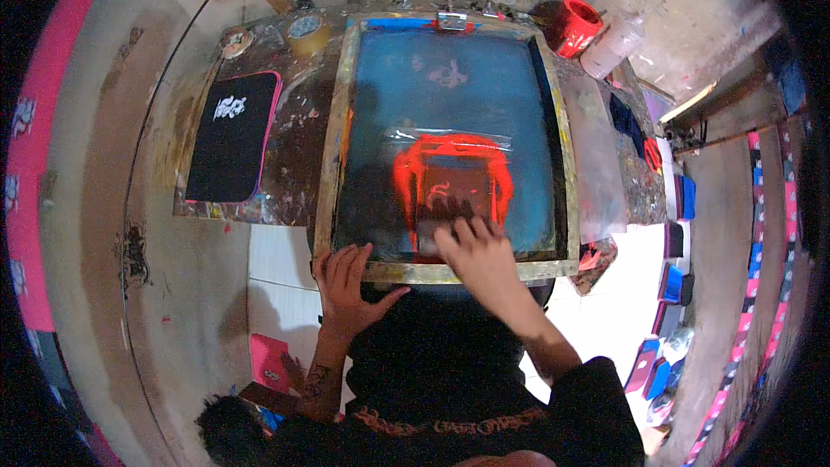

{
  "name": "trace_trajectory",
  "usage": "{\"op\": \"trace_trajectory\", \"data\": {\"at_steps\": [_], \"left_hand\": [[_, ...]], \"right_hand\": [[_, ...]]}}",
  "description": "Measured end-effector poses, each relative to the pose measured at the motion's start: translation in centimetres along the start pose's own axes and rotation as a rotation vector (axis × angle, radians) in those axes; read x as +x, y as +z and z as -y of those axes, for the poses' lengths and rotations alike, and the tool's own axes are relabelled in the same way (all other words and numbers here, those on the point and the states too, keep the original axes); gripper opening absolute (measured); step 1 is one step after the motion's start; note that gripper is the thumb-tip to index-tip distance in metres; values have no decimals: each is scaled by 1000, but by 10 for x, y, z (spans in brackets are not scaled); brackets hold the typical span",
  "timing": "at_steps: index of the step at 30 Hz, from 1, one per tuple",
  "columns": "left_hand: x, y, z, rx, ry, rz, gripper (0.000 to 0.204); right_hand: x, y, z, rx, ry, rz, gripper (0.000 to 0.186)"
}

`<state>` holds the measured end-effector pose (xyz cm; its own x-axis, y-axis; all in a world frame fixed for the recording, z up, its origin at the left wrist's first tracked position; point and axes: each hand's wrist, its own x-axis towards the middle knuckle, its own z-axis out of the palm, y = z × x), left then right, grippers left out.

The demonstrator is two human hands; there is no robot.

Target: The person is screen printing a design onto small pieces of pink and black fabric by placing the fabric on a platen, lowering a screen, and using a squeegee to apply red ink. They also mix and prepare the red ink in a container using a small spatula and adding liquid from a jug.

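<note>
A wooden-framed printing screen [568,199] with blue-grey mesh lies on the worktable in front of me. Red ink [450,143] forms an arch on its nearer half, around a brownish patch [454,182] with a small light mark. My left hand [348,290] rests with fingers spread on the frame's near left corner, thumb stretched aside. Over the near part of the mesh, my right hand [474,252] has its fingers curled on a squeegee [430,239], mostly hidden beneath it and blurred. Clear tape [450,132] crosses the mesh just beyond the ink.
Left of the screen lies a black, pink-edged pouch-like piece [232,138] with a white print. Behind it is a tape roll [307,35]. A red container [577,26] and a cloudy plastic bottle [612,47] stand back right. A metal clamp [451,21] holds the frame's far edge.
</note>
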<state>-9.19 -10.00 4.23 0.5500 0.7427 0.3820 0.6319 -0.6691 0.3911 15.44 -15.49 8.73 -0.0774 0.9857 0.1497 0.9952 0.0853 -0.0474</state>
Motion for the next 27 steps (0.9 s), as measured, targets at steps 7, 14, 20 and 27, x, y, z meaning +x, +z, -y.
{"op": "trace_trajectory", "data": {"at_steps": [7, 14, 20, 27], "left_hand": [[-12, 20, 29, 0, 47, -92, 88], [43, -51, 0, 48, 141, -201, 83], [109, -69, -10, -48, 250, -443, 61], [134, 86, 8, 82, 231, -91, 45]], "right_hand": [[-30, -10, 22, 41, 1, -27, 38], [-18, -92, 29, -34, 51, -142, 84], [89, -206, -22, -67, -86, -543, 72], [146, -319, -40, -10, -200, -332, 64]]}}
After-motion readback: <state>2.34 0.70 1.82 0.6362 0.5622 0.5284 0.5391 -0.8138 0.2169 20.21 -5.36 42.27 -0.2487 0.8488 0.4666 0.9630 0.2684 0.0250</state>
